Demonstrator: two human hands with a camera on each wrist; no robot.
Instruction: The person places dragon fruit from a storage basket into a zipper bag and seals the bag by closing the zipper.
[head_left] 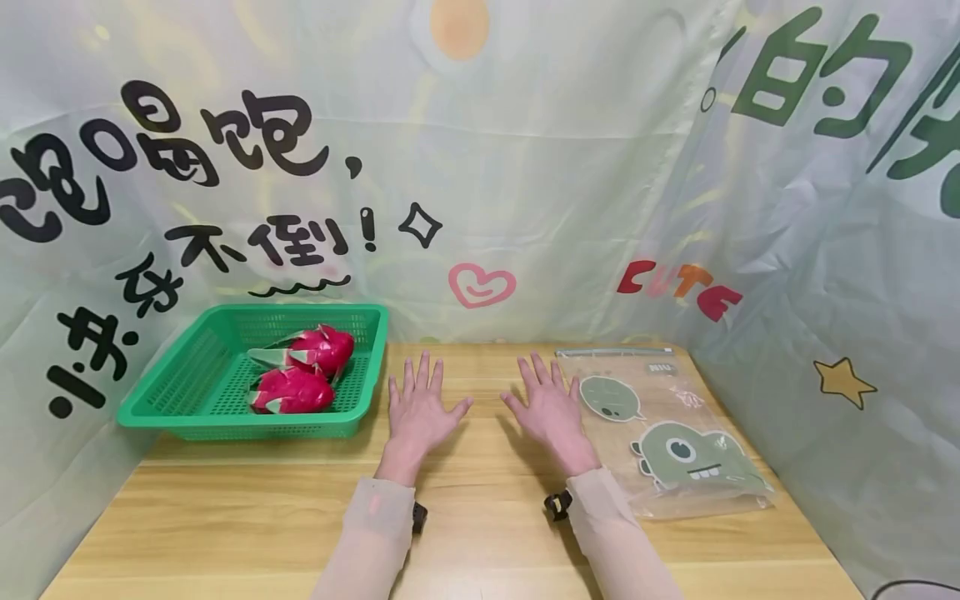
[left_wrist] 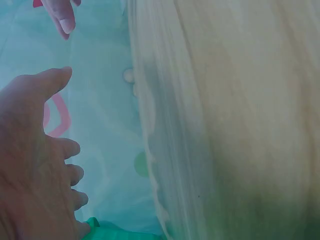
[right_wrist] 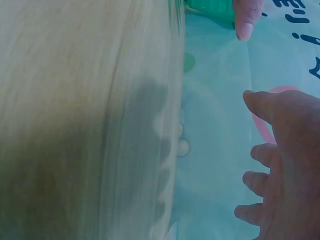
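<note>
"Where do the two dragon fruits point(head_left: 306, 375) lie?"
"In the green basket point(head_left: 247, 431), left of the left hand's point(head_left: 422, 410) fingers and apart from them."
"And the zip bag point(head_left: 660, 442)?"
"Flat on the wooden table point(head_left: 480, 475), right beside the right hand's point(head_left: 551, 410) outer fingers."
"Fingers?"
"Spread apart on both hands, thumbs pointing inward."

Pale printed cloth backdrop point(head_left: 570, 200) with pink heart point(head_left: 482, 287) and yellow star point(head_left: 843, 382), wood-grain table point(head_left: 225, 517).
</note>
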